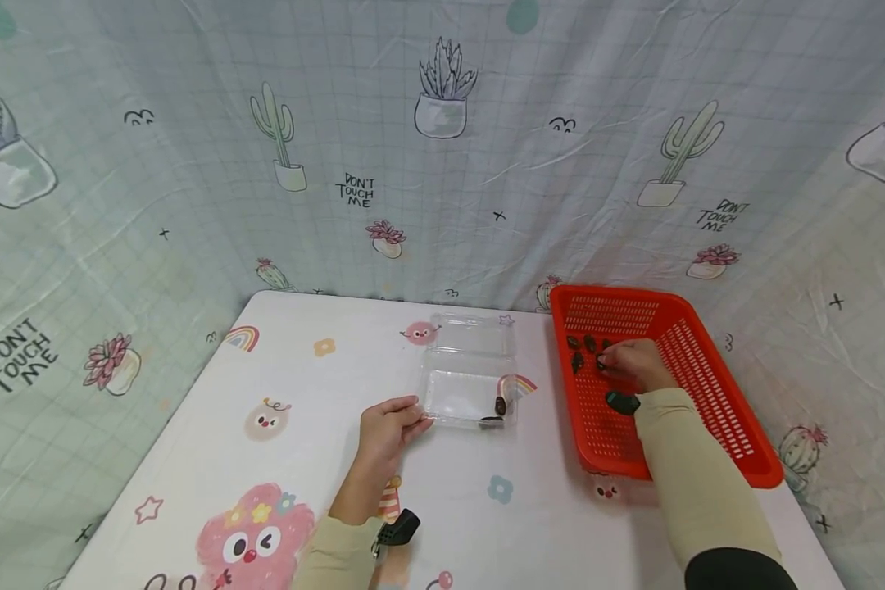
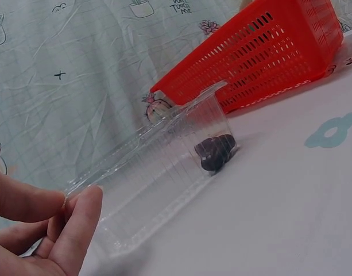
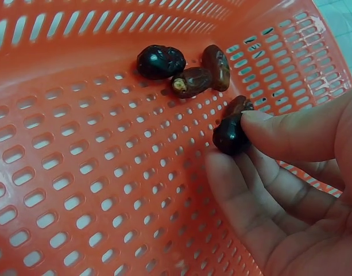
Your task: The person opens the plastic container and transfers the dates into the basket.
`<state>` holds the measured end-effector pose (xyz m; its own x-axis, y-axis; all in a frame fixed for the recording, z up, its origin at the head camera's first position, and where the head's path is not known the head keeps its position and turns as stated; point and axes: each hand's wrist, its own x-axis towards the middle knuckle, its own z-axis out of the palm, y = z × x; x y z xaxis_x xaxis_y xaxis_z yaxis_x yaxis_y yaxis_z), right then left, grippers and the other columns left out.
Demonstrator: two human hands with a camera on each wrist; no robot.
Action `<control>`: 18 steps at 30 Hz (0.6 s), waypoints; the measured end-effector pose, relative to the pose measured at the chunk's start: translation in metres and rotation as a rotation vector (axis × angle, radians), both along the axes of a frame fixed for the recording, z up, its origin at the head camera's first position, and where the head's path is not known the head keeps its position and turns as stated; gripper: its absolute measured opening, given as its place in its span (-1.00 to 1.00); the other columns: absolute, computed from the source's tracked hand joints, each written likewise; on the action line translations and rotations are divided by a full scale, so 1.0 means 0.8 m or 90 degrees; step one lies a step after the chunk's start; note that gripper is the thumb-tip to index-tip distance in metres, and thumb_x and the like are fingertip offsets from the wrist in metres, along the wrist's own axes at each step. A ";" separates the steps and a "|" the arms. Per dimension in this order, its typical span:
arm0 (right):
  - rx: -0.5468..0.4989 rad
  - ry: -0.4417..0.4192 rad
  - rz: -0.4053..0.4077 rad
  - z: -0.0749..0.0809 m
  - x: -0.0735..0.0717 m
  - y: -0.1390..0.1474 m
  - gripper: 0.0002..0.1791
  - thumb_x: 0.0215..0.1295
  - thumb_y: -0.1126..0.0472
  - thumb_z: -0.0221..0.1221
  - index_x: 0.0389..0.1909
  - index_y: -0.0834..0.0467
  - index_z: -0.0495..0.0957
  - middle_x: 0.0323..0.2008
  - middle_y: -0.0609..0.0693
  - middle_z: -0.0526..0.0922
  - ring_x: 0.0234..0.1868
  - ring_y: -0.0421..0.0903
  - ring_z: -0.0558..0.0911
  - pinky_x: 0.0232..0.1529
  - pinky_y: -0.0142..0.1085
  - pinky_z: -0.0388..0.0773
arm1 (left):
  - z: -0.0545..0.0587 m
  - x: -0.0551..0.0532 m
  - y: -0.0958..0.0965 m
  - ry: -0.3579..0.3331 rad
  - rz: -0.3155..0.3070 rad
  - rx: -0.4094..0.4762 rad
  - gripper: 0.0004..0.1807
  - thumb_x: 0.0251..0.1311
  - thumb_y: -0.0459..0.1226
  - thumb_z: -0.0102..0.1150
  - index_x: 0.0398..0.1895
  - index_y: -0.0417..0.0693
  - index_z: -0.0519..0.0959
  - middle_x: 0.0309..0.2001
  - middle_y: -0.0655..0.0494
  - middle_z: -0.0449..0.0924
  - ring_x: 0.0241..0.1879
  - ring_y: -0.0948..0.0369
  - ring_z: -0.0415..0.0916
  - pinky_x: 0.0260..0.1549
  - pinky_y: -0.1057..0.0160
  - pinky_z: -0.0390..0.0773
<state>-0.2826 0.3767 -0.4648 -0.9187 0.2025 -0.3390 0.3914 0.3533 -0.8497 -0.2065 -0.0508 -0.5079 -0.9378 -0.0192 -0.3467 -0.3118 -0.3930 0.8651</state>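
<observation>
My left hand (image 1: 389, 430) pinches the near left edge of a clear plastic clamshell box (image 1: 453, 393), its lid (image 1: 475, 336) lying open behind. Two dark dates (image 1: 500, 405) sit in the right part of the box; the left wrist view shows these dates (image 2: 215, 152) close together at its far end. Inside the red basket, my right hand (image 1: 637, 365) pinches a shiny dark date (image 3: 230, 137) between thumb and fingers. Further dates lie on the basket floor beyond the fingertips, among them a black one (image 3: 160, 61) and a brown one (image 3: 192, 82).
The red perforated basket (image 1: 723, 393) stands on the right side of the white patterned table (image 1: 324, 385), its side walls rising around the right hand. A printed cloth (image 1: 487, 205) hangs behind the table and along both sides.
</observation>
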 end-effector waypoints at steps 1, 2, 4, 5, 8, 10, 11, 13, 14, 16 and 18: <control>0.006 0.003 0.000 0.000 0.000 0.000 -0.68 0.43 0.35 0.19 0.08 0.50 0.61 -0.33 -0.13 0.67 -0.37 -0.29 0.72 -0.20 -0.32 0.84 | 0.001 0.000 0.000 0.001 0.000 0.000 -0.62 0.32 -0.61 0.13 0.17 -0.69 0.44 -0.36 -0.04 0.59 -0.39 0.23 0.69 -0.24 0.28 0.85; 0.010 0.006 0.000 0.000 0.000 0.000 -0.68 0.43 0.36 0.18 0.07 0.50 0.61 -0.33 -0.13 0.67 -0.36 -0.29 0.72 -0.19 -0.31 0.84 | 0.001 0.000 0.001 0.003 0.000 -0.001 -0.61 0.32 -0.60 0.13 0.17 -0.70 0.43 -0.37 -0.05 0.59 -0.39 0.23 0.69 -0.24 0.28 0.85; 0.011 0.011 -0.003 -0.001 0.000 0.000 -0.69 0.43 0.37 0.15 0.06 0.51 0.62 -0.33 -0.12 0.67 -0.35 -0.28 0.72 -0.17 -0.29 0.85 | 0.001 0.001 0.001 0.006 0.000 0.000 -0.60 0.32 -0.60 0.14 0.18 -0.70 0.42 -0.37 -0.05 0.59 -0.39 0.22 0.69 -0.24 0.28 0.85; 0.010 0.013 -0.008 -0.001 0.000 0.000 -0.68 0.43 0.37 0.14 0.06 0.51 0.62 -0.33 -0.12 0.67 -0.34 -0.28 0.71 -0.17 -0.28 0.85 | 0.001 0.000 0.001 0.004 0.001 -0.001 -0.61 0.32 -0.60 0.15 0.18 -0.69 0.43 -0.37 -0.04 0.59 -0.39 0.22 0.69 -0.24 0.29 0.85; 0.001 0.013 -0.014 -0.002 -0.001 0.001 -0.67 0.43 0.37 0.14 0.08 0.50 0.62 -0.35 -0.12 0.68 -0.33 -0.26 0.73 -0.16 -0.28 0.85 | 0.001 0.001 0.001 0.003 0.002 -0.001 -0.60 0.32 -0.61 0.14 0.19 -0.70 0.42 -0.36 -0.05 0.59 -0.38 0.21 0.70 -0.24 0.29 0.85; 0.004 0.012 -0.015 -0.003 -0.002 0.003 -0.66 0.44 0.35 0.14 0.09 0.50 0.62 -0.36 -0.15 0.68 -0.33 -0.27 0.73 -0.18 -0.30 0.84 | 0.001 0.001 0.001 -0.003 0.001 -0.001 -0.60 0.32 -0.61 0.13 0.19 -0.69 0.43 -0.36 -0.06 0.59 -0.37 0.21 0.70 -0.25 0.30 0.85; 0.017 0.012 -0.016 -0.003 -0.001 0.004 -0.67 0.44 0.33 0.15 0.08 0.47 0.64 -0.38 -0.19 0.68 -0.34 -0.29 0.71 -0.21 -0.34 0.82 | 0.000 0.002 0.001 -0.003 -0.001 -0.001 -0.60 0.33 -0.61 0.13 0.19 -0.69 0.42 -0.36 -0.06 0.59 -0.37 0.20 0.70 -0.24 0.29 0.85; 0.029 0.017 -0.013 0.000 -0.001 0.004 -0.65 0.45 0.30 0.16 0.11 0.44 0.63 -0.38 -0.22 0.68 -0.34 -0.32 0.69 -0.23 -0.40 0.79 | -0.001 0.002 0.001 -0.003 -0.004 -0.001 -0.60 0.33 -0.60 0.13 0.19 -0.69 0.42 -0.36 -0.05 0.59 -0.38 0.21 0.70 -0.25 0.30 0.85; 0.033 0.020 -0.010 0.003 -0.001 0.004 -0.64 0.47 0.27 0.16 0.14 0.43 0.62 -0.34 -0.22 0.68 -0.32 -0.32 0.69 -0.22 -0.42 0.78 | -0.001 0.001 0.002 -0.003 -0.004 -0.001 -0.61 0.33 -0.60 0.13 0.19 -0.69 0.43 -0.37 -0.03 0.59 -0.39 0.22 0.70 -0.25 0.30 0.85; 0.020 0.026 -0.007 0.014 -0.001 -0.001 -0.60 0.50 0.23 0.16 0.21 0.39 0.58 -0.31 -0.26 0.68 -0.30 -0.34 0.70 -0.20 -0.45 0.76 | -0.001 0.000 0.002 0.000 -0.004 -0.002 -0.61 0.34 -0.60 0.13 0.19 -0.68 0.43 -0.37 -0.03 0.59 -0.39 0.23 0.69 -0.24 0.30 0.85; -0.028 0.027 -0.002 0.027 -0.002 -0.008 -0.55 0.53 0.22 0.15 0.31 0.38 0.49 -0.28 -0.25 0.69 -0.26 -0.33 0.73 -0.08 -0.41 0.79 | -0.001 -0.001 0.002 0.002 -0.002 -0.002 -0.61 0.33 -0.61 0.12 0.19 -0.68 0.43 -0.37 -0.02 0.58 -0.40 0.24 0.69 -0.25 0.30 0.84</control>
